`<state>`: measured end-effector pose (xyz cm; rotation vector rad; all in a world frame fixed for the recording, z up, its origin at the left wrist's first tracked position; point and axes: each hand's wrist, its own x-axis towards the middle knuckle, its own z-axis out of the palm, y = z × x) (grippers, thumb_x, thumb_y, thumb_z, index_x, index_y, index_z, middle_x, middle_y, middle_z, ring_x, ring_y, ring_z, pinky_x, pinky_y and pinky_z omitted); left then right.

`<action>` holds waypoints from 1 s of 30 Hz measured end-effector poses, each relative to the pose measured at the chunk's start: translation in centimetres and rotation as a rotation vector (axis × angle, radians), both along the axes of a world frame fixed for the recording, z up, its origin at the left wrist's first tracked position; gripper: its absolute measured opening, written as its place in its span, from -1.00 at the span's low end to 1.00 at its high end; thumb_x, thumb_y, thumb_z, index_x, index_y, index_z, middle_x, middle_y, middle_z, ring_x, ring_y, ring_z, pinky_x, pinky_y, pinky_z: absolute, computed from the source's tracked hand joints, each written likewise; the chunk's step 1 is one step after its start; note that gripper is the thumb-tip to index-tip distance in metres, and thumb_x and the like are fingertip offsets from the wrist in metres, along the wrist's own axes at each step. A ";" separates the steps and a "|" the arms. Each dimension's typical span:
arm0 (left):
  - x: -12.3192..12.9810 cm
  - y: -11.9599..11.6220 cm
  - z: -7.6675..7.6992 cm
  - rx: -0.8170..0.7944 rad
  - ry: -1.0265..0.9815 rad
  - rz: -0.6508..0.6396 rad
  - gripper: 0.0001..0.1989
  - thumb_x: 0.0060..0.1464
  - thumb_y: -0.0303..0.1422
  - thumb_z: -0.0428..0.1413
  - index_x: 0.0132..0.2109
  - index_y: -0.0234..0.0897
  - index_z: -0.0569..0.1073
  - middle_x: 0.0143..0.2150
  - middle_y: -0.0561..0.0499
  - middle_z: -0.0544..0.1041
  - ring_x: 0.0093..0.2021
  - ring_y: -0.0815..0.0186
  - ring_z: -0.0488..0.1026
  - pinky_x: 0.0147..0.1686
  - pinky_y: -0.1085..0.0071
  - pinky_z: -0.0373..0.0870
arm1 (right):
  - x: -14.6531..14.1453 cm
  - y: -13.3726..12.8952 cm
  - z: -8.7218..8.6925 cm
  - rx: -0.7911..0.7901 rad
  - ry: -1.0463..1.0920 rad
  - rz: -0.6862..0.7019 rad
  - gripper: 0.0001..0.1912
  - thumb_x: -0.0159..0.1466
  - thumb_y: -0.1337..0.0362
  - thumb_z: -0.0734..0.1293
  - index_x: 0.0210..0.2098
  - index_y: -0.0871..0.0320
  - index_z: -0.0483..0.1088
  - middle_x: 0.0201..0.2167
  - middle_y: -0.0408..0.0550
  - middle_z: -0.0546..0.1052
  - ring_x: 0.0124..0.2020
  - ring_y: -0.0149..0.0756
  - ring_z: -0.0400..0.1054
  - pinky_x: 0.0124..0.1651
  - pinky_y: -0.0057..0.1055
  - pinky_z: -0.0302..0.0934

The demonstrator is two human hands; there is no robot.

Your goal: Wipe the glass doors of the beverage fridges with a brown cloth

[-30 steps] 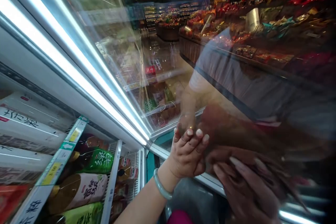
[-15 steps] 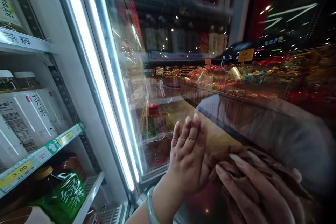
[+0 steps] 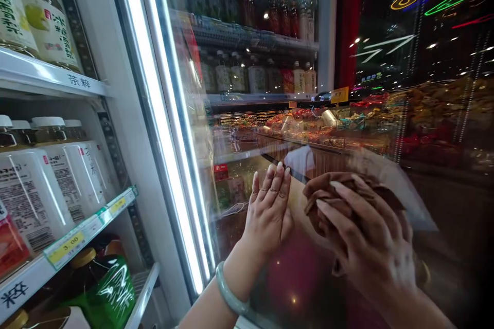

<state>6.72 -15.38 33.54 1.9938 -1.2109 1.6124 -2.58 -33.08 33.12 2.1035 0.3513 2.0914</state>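
Note:
My left hand [image 3: 268,211] lies flat against the glass door [image 3: 247,139], fingers pointing up and nothing in it. A pale green bangle [image 3: 227,290] circles that wrist. To the right, my right hand [image 3: 370,226] presses a crumpled brown cloth [image 3: 320,198] to the glass, its fingers spread over the folds. The two hands are apart, at about the same height.
On the left, cooler shelves [image 3: 57,69] hold white-labelled bottles [image 3: 57,180] and a green-labelled bottle [image 3: 102,282]. A bright light strip [image 3: 158,128] runs down the door's side. Shelves, goods and neon shapes show in or through the glass.
The view has shifted, showing more of the shelves and neon shapes. My right hand and the cloth now appear higher and farther left; my left hand stays against the glass.

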 end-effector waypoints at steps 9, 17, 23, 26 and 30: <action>1.3 1.2 -1.4 -0.002 0.043 0.028 -0.25 0.27 -0.45 -0.09 0.54 -0.29 -0.12 0.55 -0.11 0.09 0.57 0.18 -0.16 0.54 0.01 -0.18 | 2.3 4.0 0.1 0.034 0.084 0.077 -0.56 0.30 0.22 0.45 0.16 0.00 0.45 0.23 -0.01 0.49 0.38 0.05 0.22 0.42 0.06 0.11; 2.7 3.4 -2.3 0.022 0.050 0.098 -0.22 0.23 -0.46 -0.07 0.54 -0.28 -0.11 0.55 -0.10 0.07 0.57 0.16 -0.17 0.54 -0.04 -0.24 | 4.1 3.2 1.5 -0.053 -0.005 0.116 -0.60 0.29 0.26 0.45 0.12 0.02 0.46 0.21 0.03 0.49 0.38 0.03 0.23 0.46 0.16 0.04; 3.4 4.8 -3.2 -0.093 0.082 0.081 -0.25 0.29 -0.44 -0.09 0.55 -0.25 -0.15 0.55 -0.12 0.06 0.57 0.16 -0.19 0.53 -0.03 -0.11 | 5.9 7.5 1.1 -0.023 0.113 0.176 -0.54 0.34 0.21 0.39 0.23 -0.02 0.40 0.27 -0.05 0.47 0.40 -0.02 0.20 0.52 0.11 -0.07; 2.0 5.2 -4.0 -0.122 0.153 0.018 -0.26 0.30 -0.45 -0.16 0.55 -0.23 -0.18 0.57 -0.12 -0.04 0.57 0.13 -0.17 0.52 -0.05 -0.10 | 5.0 6.1 -1.5 -0.091 0.175 0.165 -0.52 0.36 0.24 0.39 0.26 -0.05 0.38 0.26 -0.08 0.48 0.39 -0.08 0.21 0.54 0.08 -0.12; -0.3 4.1 -3.7 -0.203 0.139 -0.180 -0.31 0.40 -0.27 -0.25 0.55 -0.27 -0.30 0.59 -0.13 -0.15 0.57 0.07 -0.20 0.51 -0.04 -0.05 | 6.0 6.2 -0.2 -0.025 0.068 0.140 -0.54 0.36 0.23 0.39 0.24 -0.03 0.39 0.26 0.00 0.47 0.42 -0.03 0.17 0.51 0.14 -0.09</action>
